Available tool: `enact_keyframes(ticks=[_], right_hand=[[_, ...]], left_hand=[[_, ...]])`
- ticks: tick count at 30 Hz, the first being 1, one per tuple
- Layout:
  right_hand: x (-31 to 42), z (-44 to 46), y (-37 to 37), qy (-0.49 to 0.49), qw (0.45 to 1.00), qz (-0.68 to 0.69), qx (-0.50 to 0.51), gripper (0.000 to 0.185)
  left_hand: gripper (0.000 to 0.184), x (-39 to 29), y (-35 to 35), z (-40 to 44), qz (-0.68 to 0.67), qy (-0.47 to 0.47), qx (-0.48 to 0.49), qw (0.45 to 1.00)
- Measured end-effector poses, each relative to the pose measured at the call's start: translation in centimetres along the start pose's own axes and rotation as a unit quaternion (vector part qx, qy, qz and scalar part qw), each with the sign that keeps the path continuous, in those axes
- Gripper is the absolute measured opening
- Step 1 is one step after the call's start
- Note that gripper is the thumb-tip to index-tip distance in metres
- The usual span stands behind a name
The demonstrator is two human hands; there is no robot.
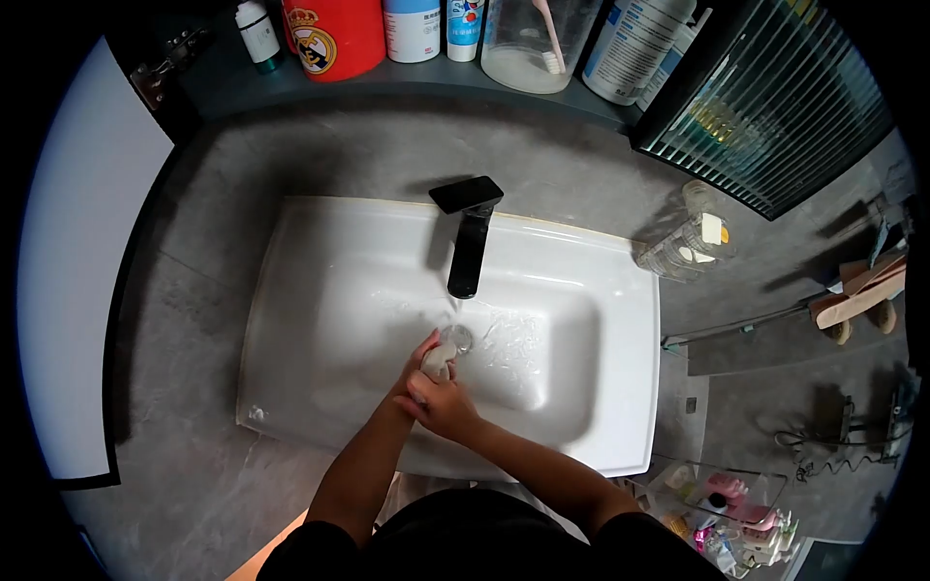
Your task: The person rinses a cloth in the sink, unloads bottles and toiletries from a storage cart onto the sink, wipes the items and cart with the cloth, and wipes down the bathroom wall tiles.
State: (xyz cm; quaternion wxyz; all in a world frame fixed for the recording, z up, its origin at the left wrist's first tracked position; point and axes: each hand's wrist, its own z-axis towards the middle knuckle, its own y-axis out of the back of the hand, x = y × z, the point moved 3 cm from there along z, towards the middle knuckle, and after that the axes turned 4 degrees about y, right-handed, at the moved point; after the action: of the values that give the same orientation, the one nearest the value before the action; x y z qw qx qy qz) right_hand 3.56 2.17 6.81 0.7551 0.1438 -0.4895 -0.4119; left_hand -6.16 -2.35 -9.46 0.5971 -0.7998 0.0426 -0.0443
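My left hand (420,354) is under the tap in the white basin, its fingers curled around a small whitish item (439,362) whose kind I cannot make out. Pressed close against it from below is my right hand (449,411), fingers closed around the lower part of the same item. Most fingertips are hidden by the hands themselves. Just above them the black tap (469,254) sends a thin stream of water (458,307) down. The round metal drain (460,339) lies beside the item. Water ripples over the floor of the sink (620,387) right of the drain.
A shelf (349,89) at the back bears a red cup (334,39), a toothpaste tube (465,29), a clear cup (528,68) with a toothbrush and several bottles. A clear plastic bottle (683,250) stands at the sink's right corner. Lower right, a rack (678,474) holds toiletries.
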Motion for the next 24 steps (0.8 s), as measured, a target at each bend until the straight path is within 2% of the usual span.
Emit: enact_keyframes(ticks=[1,3,5,7,8,9,10,12,14,16,17,20,23,24], right_hand=[[0.2,0.0,-0.1,0.008,0.998,-0.037,0.042,0.022],[-2.0,0.3,0.4,-0.039,0.996,-0.055,0.050,0.018],[-4.4,0.6,0.7,-0.089,0.990,-0.071,0.086,0.012],[-7.9,0.7,1.7,-0.095,0.994,-0.058,-0.019,0.013],[-10.1,0.2,2.4,-0.173,0.980,-0.049,-0.086,0.013],[-11.4,0.2,4.4,-0.330,0.928,0.112,-0.133,0.014],[-13.5,0.2,5.5,-0.299,0.901,0.153,-0.274,0.014],[-16.9,-1.0,7.8,-0.393,0.815,0.231,-0.357,0.007],[-17.6,-0.5,8.9,-0.327,0.835,0.203,-0.393,0.011],[-17.3,1.0,8.5,-0.313,0.864,0.180,-0.351,0.019],[-16.8,1.3,7.8,-0.307,0.867,0.220,-0.325,0.020],[-16.0,1.7,5.0,-0.251,0.930,0.246,-0.106,0.032],[-16.5,-0.3,2.5,-0.258,0.905,0.330,0.078,0.038],[-16.1,-0.6,3.2,-0.275,0.886,0.369,0.053,0.038]], left_hand=[[0.038,-0.4,-1.0,0.0,0.002,0.021,-0.007,1.000],[0.038,-0.2,-2.2,2.0,0.012,-0.058,-0.148,0.987],[0.038,0.5,-4.8,2.0,0.053,-0.166,-0.264,0.949],[0.042,0.6,-6.1,2.2,0.111,-0.144,-0.288,0.940],[0.044,0.4,-7.0,2.4,0.140,-0.133,-0.299,0.934],[0.046,0.6,-10.2,2.1,0.161,-0.139,-0.277,0.937],[0.041,0.5,-11.1,2.9,0.180,-0.164,-0.202,0.949],[0.031,0.3,-10.6,3.9,0.258,-0.172,-0.238,0.920],[0.032,0.9,-10.5,5.1,0.274,-0.194,-0.209,0.919],[0.038,1.1,-10.2,5.9,0.264,-0.201,-0.215,0.919],[0.042,1.1,-9.9,6.2,0.247,-0.196,-0.235,0.920],[0.054,1.6,-9.0,5.7,0.215,-0.187,-0.274,0.919],[0.066,2.1,-8.7,4.1,0.272,-0.161,-0.333,0.888],[0.069,2.3,-8.6,3.4,0.301,-0.150,-0.356,0.872]])
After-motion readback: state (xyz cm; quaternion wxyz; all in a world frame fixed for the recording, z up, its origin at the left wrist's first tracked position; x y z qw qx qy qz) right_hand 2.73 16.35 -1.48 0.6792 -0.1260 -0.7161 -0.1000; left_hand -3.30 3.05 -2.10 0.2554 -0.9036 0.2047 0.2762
